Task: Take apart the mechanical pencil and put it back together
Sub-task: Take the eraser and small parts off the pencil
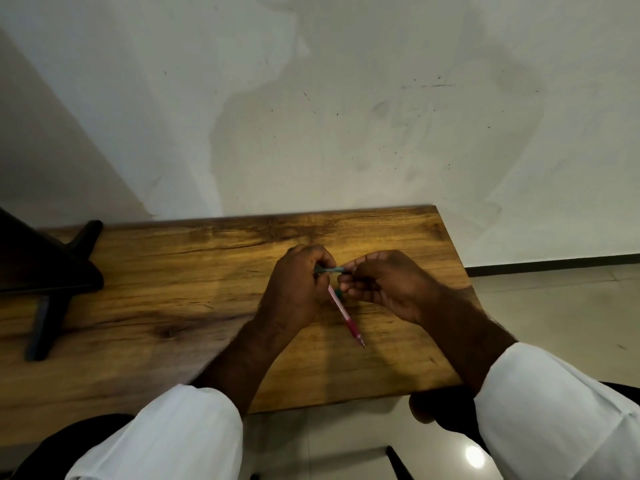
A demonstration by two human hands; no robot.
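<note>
Head view: a red mechanical pencil (346,315) is being held low over the wooden table (173,271), its tip pointing toward the person, while a short teal-grey piece (330,270) is being pinched between both hands above it. The left hand (298,289) is being kept curled, with the red barrel's upper end running into its closed fingers and one end of the teal-grey piece clamped there too. The other end is being gripped by the fingertips of the right hand (377,285), which is likewise closed. Whether the two parts are joined cannot be told, as the junction is hidden. A small part is likely being risked here: if it is pulled free abruptly, it could be dropped and lost over the table's edge.
</note>
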